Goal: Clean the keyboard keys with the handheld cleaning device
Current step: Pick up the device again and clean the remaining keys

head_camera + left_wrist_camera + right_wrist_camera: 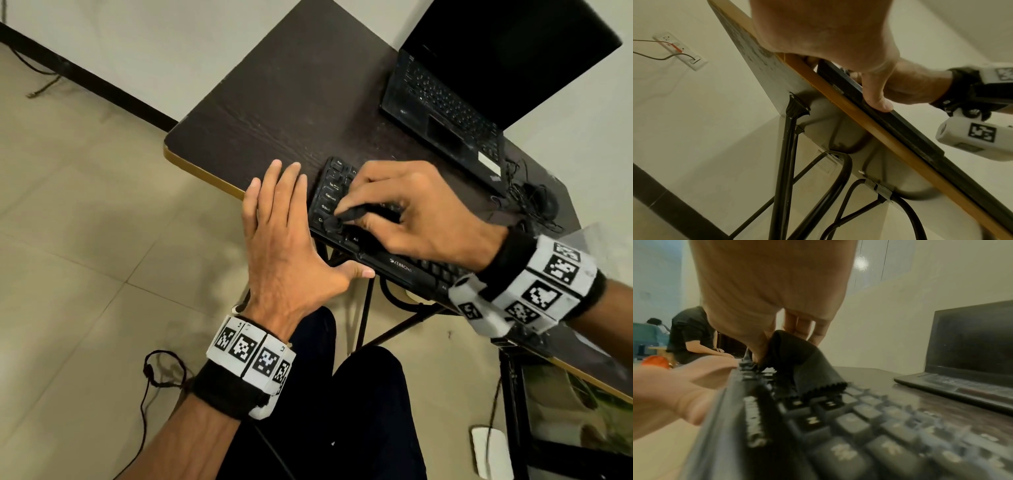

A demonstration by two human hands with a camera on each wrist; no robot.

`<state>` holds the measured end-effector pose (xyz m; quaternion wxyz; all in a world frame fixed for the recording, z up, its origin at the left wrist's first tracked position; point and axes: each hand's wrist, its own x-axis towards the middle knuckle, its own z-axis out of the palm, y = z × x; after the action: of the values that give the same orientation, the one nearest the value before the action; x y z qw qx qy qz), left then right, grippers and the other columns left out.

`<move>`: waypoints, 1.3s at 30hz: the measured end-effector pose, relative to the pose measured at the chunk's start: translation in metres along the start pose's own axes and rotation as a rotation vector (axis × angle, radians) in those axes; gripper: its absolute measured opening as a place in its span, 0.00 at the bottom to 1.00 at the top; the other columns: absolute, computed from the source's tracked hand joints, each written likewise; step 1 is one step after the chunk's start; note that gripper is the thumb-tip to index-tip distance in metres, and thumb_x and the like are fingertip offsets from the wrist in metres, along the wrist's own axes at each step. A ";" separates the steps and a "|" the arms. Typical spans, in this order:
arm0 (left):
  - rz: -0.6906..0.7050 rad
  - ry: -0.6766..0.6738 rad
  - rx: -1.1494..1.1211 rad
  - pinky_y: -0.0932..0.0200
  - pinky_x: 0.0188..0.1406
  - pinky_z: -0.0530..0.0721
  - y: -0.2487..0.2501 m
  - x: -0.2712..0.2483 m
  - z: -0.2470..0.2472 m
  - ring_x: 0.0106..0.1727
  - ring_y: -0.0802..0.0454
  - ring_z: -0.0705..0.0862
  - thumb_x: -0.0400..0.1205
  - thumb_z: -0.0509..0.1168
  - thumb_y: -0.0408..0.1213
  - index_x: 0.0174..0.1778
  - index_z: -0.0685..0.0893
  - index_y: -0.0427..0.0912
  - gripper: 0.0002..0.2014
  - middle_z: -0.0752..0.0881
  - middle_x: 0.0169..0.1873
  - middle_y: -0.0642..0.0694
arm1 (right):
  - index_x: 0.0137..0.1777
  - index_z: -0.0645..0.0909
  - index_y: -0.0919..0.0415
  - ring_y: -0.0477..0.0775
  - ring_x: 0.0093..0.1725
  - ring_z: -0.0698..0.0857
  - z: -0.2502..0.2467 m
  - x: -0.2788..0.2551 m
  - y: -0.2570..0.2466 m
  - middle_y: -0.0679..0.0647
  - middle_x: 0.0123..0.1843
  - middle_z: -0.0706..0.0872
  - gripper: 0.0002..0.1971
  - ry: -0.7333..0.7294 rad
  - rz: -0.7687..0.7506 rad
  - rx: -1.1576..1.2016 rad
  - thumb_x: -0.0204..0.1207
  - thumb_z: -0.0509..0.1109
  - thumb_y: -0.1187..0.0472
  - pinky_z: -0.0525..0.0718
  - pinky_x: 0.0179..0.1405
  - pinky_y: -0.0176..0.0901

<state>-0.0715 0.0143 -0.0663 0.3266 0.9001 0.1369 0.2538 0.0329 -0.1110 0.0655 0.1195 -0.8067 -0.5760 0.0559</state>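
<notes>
right hand (pixel 416 212) grip pinches black cloth (pixel 797 363), trailing along keyboard (pixel 404 265); left hand (pixel 284 236) flat.

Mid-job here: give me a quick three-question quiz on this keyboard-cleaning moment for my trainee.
1. True or false: the right hand wipes the keys with a white sponge.
2. Which end of the keyboard is being wiped? A) the end with Caps Lock and Ctrl B) the end under the right wrist C) neither
3. Fill in: the left hand lies flat at the keyboard's end, its thumb against the keyboard's ____ edge.

Key:
1. False. It pinches a dark cloth with a zigzag-cut edge.
2. A. The cloth presses on keys beside Ctrl and Alt.
3. Front. The left wrist view shows the thumb on that edge, above the table rim.
</notes>
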 end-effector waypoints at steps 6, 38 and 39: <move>-0.047 -0.032 0.053 0.38 0.93 0.44 0.002 -0.001 -0.005 0.94 0.40 0.53 0.56 0.68 0.89 0.85 0.69 0.27 0.76 0.63 0.90 0.37 | 0.50 0.91 0.64 0.58 0.46 0.90 0.003 0.018 0.007 0.54 0.48 0.91 0.13 0.027 0.013 -0.067 0.69 0.69 0.71 0.89 0.49 0.61; -0.138 -0.057 -0.034 0.39 0.94 0.41 0.008 -0.002 -0.012 0.95 0.42 0.45 0.53 0.60 0.92 0.91 0.55 0.29 0.83 0.53 0.93 0.38 | 0.49 0.94 0.62 0.51 0.51 0.91 0.017 0.050 0.025 0.51 0.50 0.92 0.03 -0.052 0.039 0.186 0.78 0.83 0.67 0.88 0.57 0.50; -0.140 -0.057 -0.035 0.38 0.94 0.42 0.009 -0.002 -0.012 0.95 0.41 0.45 0.53 0.60 0.92 0.91 0.55 0.29 0.83 0.53 0.93 0.38 | 0.50 0.94 0.63 0.51 0.53 0.91 0.018 0.047 0.021 0.52 0.50 0.92 0.03 -0.080 0.016 0.196 0.78 0.83 0.67 0.87 0.59 0.47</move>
<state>-0.0788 0.0136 -0.0532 0.3629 0.8893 0.1856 0.2072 0.0634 -0.0710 0.0447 0.1742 -0.7929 -0.5656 0.1452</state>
